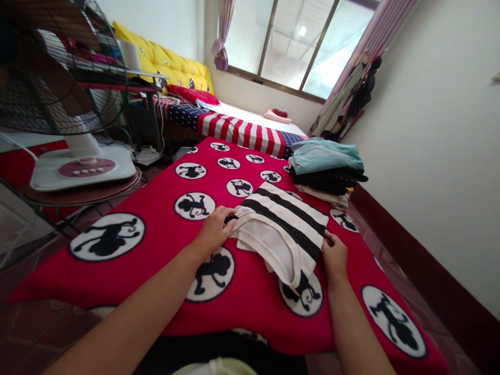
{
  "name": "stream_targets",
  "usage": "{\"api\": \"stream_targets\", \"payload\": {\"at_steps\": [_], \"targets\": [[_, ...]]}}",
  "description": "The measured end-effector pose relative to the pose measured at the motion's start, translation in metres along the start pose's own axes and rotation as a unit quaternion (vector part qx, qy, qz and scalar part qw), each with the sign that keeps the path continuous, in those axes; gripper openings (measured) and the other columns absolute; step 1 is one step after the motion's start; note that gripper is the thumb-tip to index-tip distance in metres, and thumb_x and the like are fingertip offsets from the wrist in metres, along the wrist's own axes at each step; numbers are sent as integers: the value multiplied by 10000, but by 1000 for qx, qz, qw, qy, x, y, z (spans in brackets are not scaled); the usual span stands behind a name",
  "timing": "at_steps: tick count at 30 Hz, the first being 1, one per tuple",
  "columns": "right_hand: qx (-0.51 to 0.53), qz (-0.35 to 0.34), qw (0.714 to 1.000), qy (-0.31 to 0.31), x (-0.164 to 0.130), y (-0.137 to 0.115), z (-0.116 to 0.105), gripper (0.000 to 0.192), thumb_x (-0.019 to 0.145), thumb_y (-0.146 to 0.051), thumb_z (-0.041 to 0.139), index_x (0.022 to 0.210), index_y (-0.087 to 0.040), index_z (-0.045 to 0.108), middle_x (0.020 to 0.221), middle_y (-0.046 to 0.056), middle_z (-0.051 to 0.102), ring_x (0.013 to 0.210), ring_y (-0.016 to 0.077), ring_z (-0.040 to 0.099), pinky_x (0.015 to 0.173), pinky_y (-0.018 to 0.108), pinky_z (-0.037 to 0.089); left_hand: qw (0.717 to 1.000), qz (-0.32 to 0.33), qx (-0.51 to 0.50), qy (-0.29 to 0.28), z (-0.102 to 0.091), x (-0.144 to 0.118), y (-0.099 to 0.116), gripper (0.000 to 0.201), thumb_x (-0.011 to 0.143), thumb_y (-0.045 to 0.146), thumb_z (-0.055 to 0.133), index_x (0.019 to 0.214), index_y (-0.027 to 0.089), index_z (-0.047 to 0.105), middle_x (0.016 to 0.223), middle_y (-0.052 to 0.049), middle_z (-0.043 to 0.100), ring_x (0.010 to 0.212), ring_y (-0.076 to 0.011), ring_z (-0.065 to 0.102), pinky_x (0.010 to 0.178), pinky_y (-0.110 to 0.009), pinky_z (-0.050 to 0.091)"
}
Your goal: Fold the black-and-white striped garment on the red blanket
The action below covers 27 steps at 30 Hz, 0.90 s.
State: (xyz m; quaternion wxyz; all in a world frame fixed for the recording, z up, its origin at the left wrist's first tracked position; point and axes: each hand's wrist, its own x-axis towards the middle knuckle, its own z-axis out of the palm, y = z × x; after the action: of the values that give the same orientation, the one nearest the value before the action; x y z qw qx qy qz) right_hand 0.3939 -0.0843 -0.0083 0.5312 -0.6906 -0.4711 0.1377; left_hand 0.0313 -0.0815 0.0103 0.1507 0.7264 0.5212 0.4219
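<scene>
A black-and-white striped shirt (287,213) lies folded on the red blanket (156,281), its white neckline facing me. My left hand (216,227) is closed on the shirt's left edge, thumb and fingers pinching the cloth near the collar. At the opposite edge, my right hand (335,253) grips the shirt's right side with bent fingers, partly hidden by the cloth. Just beyond the shirt, to the right, rises a stack of folded clothes (328,179) with a light blue garment (326,154) on top.
A fan (84,164) stands on a round stool (78,195) at the left. Behind the blanket is a bed with a flag-patterned cover (242,131) and a red pillow (193,96). Clothes (347,99) hang by the window, and a white wall (437,140) borders the right side.
</scene>
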Motion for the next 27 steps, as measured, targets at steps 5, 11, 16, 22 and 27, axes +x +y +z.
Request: {"api": "stream_targets", "payload": {"at_steps": [5, 11, 16, 22, 27], "targets": [[4, 5, 1000, -12, -2, -2, 0, 432, 636, -349, 601, 989, -122, 703, 927, 136, 732, 845, 286, 690, 773, 398, 544, 1000, -6, -5, -1, 0, 0, 1, 221, 828, 197, 529, 1018, 165, 637, 1005, -79, 651, 989, -221, 608, 914, -371, 482], [-6, 2, 1000, -20, 0, 2, -1, 449, 655, -366, 597, 1019, -123, 698, 954, 132, 730, 861, 282, 685, 771, 394, 540, 1000, -3, -1, 1, 0, -1, 1, 221, 827, 192, 534, 1021, 160, 634, 1010, -84, 649, 988, -221, 606, 912, -371, 481], [-21, 3, 1000, -14, 1, 4, -1, 452, 652, -363, 593, 1019, -123, 702, 951, 132, 729, 855, 280, 684, 783, 399, 532, 1000, 4, 1, 7, 1, -1, 0, 204, 830, 196, 536, 1010, 178, 629, 1000, -72, 647, 979, -216, 606, 904, -364, 484], [-11, 0, 1000, -24, 1, 7, -1, 463, 660, -377, 600, 1030, -116, 695, 966, 141, 725, 867, 284, 679, 785, 396, 527, 1000, 2, 0, 2, 1, -1, 0, 215, 832, 191, 533, 1022, 158, 629, 1004, -78, 642, 979, -217, 597, 906, -368, 477], [-11, -4, 1000, -26, 0, 4, -1, 461, 663, -381, 599, 1029, -118, 698, 967, 141, 726, 859, 281, 679, 774, 388, 529, 1000, 0, -1, 0, 1, -1, 0, 227, 830, 179, 541, 1030, 128, 635, 1009, -93, 640, 982, -223, 594, 910, -370, 473]]}}
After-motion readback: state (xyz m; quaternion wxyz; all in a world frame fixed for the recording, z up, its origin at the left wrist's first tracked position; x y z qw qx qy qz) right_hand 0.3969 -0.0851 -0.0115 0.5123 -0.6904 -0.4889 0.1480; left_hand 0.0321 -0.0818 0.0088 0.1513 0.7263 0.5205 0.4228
